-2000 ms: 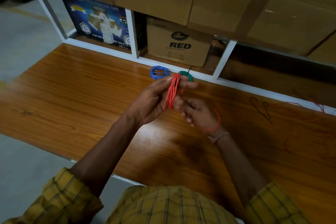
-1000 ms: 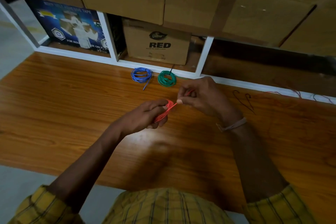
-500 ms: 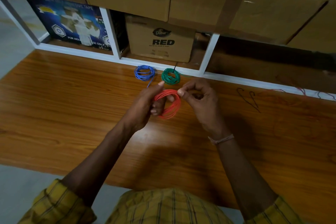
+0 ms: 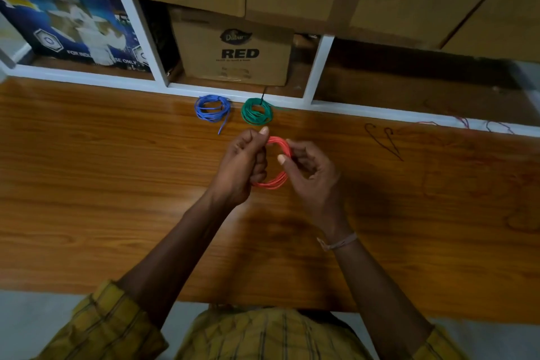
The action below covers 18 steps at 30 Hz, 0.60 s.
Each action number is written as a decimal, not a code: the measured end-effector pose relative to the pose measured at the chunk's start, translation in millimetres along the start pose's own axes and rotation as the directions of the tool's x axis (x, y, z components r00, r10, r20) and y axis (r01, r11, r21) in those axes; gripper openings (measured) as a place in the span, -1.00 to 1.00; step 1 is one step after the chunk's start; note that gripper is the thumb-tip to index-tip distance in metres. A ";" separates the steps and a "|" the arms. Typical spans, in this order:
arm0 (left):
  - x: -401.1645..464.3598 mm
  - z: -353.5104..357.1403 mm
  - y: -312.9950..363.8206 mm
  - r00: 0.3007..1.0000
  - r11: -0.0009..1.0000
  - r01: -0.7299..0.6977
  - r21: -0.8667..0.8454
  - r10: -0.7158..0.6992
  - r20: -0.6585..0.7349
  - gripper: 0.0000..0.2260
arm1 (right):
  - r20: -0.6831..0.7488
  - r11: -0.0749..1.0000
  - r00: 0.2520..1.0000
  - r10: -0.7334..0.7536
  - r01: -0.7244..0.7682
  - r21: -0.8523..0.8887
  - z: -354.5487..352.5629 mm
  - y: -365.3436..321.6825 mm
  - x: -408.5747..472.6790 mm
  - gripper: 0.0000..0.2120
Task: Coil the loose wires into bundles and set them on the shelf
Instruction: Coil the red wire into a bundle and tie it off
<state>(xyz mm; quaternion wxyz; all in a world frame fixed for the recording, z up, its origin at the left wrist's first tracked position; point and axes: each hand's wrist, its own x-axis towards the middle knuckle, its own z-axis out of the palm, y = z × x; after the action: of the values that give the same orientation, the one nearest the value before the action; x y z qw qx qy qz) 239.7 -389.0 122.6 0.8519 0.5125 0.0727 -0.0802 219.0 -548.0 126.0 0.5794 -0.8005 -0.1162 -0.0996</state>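
Red wire coil (image 4: 276, 181): now turned flat and round between my left grip (image 4: 242, 166) and right grip (image 4: 309, 169), both pinching it; ready to set beside green coil (image 4: 257, 111).

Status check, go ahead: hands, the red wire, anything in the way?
Left hand and right hand both grip red coil above shelf board. Blue coil, green coil already down. No obstruction.

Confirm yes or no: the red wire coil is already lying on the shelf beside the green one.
No, the red coil is held above the wood by both hands, nearer than the green coil.
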 end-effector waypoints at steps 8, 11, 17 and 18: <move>15.5 56.5 -21.0 0.995 0.999 -0.029 -0.019 0.027 -0.095 -0.80 | -0.111 0.998 0.993 0.043 -0.037 0.055 -49.4 31.9 15.8 -0.72; 21.6 78.7 -39.3 0.990 0.999 -0.046 -0.005 0.045 -0.136 -0.81 | -0.085 0.992 0.993 0.080 -0.071 0.104 -70.5 47.9 13.3 -0.71; 35.5 121.3 -79.3 0.978 1.000 -0.010 0.026 0.015 -0.207 -0.78 | -0.016 0.982 0.992 0.127 -0.124 0.145 -122.6 86.8 9.5 -0.71; 37.6 126.5 -86.1 0.976 0.999 -0.010 0.039 0.018 -0.216 -0.78 | 0.002 0.980 0.991 0.132 -0.131 0.151 -131.1 92.2 9.0 -0.71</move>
<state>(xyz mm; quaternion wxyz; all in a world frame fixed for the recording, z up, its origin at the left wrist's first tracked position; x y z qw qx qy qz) 263.5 -543.0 99.3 0.8298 0.5344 0.1596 -0.0193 252.1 -699.9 85.8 0.6440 -0.7600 -0.0678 -0.0553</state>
